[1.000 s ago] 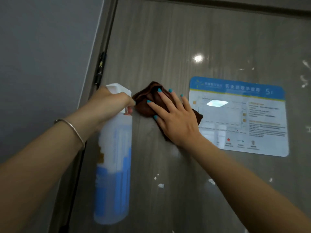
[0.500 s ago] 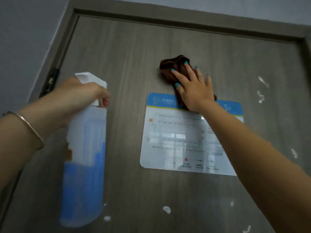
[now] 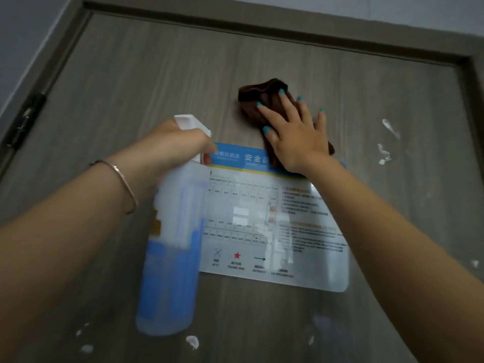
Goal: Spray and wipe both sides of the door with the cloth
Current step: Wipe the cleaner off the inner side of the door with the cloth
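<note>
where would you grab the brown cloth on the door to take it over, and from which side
Take the brown cloth at its bunched upper-left fold, coming from the upper left. That part stands free of the door in raised folds, so fingers could likely pinch it. The rest lies flat under the right hand, and the spray bottle in the left hand crowds the lower left.

The door [image 3: 157, 74] is closed in its frame, a grey-brown wood-grain panel flecked with white smears. A dark brown cloth [image 3: 258, 100] lies bunched flat against it, just above the top edge of the door's blue-and-white notice. The spray bottle [image 3: 172, 244], translucent with blue liquid and a white head, hangs upright at the notice's left edge.
</note>
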### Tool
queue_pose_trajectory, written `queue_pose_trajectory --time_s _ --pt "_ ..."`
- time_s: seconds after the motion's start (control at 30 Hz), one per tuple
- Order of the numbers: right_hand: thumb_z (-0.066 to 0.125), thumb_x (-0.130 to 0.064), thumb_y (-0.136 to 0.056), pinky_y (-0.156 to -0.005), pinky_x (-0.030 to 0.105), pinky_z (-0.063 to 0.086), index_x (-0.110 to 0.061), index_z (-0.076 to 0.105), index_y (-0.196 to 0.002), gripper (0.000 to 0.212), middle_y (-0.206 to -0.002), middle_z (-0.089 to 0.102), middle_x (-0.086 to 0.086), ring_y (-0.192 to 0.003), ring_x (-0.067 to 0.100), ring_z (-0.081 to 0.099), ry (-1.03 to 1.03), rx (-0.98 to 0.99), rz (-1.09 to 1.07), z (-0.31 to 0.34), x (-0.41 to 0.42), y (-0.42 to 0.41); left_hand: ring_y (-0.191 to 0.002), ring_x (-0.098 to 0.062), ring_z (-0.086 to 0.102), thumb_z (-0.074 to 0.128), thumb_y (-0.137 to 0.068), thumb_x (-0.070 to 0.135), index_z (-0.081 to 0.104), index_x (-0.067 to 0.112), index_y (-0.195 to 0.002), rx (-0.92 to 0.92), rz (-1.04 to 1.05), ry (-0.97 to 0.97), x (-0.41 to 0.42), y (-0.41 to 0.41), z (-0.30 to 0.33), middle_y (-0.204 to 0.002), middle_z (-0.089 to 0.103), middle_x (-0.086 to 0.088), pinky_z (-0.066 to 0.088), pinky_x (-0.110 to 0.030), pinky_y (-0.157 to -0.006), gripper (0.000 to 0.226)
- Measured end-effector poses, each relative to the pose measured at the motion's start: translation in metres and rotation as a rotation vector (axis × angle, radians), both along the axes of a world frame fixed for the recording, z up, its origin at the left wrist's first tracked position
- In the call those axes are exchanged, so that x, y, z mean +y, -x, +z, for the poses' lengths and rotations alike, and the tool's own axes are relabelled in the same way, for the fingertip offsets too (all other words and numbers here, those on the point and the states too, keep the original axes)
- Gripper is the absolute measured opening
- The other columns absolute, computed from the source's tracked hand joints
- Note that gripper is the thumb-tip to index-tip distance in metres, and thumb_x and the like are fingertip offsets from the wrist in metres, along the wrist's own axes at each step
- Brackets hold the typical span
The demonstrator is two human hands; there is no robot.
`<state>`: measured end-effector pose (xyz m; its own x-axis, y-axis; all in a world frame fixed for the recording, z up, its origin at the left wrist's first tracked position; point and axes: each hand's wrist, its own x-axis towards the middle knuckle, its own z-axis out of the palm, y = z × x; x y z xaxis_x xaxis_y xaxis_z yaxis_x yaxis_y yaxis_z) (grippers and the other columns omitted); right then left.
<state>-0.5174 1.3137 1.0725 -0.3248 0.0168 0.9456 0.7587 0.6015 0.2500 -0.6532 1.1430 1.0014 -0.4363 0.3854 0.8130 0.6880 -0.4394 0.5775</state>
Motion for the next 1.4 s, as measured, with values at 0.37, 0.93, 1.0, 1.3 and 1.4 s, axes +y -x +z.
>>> queue_pose_trajectory --time_s 0.37,0.93,1.0,1.3,1.4 --pt "0.026 -0.04 -0.102 -0.116 0.063 -0.006 -0.042 0.005 -0.155 0.057 -0.165 -0.014 -0.002 -0.15 0.031 -0.011 0.182 0.252 0.011 -0.004 -0.014 0.015 -0.067 -0.024 0.063 0.068 -0.075 0.007 0.064 0.011 -0.062 -0.042 -0.102 0.039 0.043 -0.01 0.016 -0.065 0.066 -0.009 0.054 -0.038 -0.072 0.014" --pt "0.03 -0.039 -0.103 -0.117 0.06 -0.004 -0.048 0.012 -0.153 0.054 -0.165 -0.004 -0.005 -0.151 0.029 -0.006 -0.02 0.064 0.027 0.009 -0.012 0.027 -0.048 -0.015 0.054 0.064 -0.066 0.011 0.061 0.009 -0.058 0.126 -0.015 0.053 0.043 0.015 0.027 -0.048 0.058 0.001 0.037 -0.014 -0.045 0.008" --pt "0.031 -0.039 -0.103 -0.118 0.06 -0.002 -0.049 0.012 -0.152 0.053 -0.165 -0.004 -0.007 -0.151 0.028 -0.003 -0.017 0.055 0.003 0.014 0.0 0.003 -0.055 -0.021 0.059 0.061 -0.057 0.016 0.06 0.005 -0.057 0.114 -0.043 0.065 0.041 0.016 0.026 -0.055 0.063 -0.007 0.043 -0.021 -0.058 0.011" --pt "0.035 -0.041 -0.102 -0.121 0.052 0.002 -0.044 0.016 -0.154 0.055 -0.166 -0.003 -0.005 -0.151 0.029 0.0 0.143 0.278 0.008 0.005 0.006 -0.011 -0.072 -0.032 0.067 0.063 -0.055 0.021 0.072 0.005 -0.07 0.041 -0.099 0.01 0.047 0.009 0.017 -0.079 0.073 -0.018 0.057 -0.047 -0.074 0.024" --pt "0.025 -0.053 -0.103 -0.121 0.048 0.003 -0.045 0.017 -0.153 0.051 -0.166 0.006 -0.005 -0.151 0.026 0.007 -0.009 0.062 -0.043 0.003 0.002 -0.017 -0.069 -0.028 0.062 0.061 -0.051 0.024 0.071 0.006 -0.063 0.043 -0.115 0.057 0.056 -0.004 0.014 -0.079 0.072 -0.019 0.052 -0.041 -0.071 0.024"
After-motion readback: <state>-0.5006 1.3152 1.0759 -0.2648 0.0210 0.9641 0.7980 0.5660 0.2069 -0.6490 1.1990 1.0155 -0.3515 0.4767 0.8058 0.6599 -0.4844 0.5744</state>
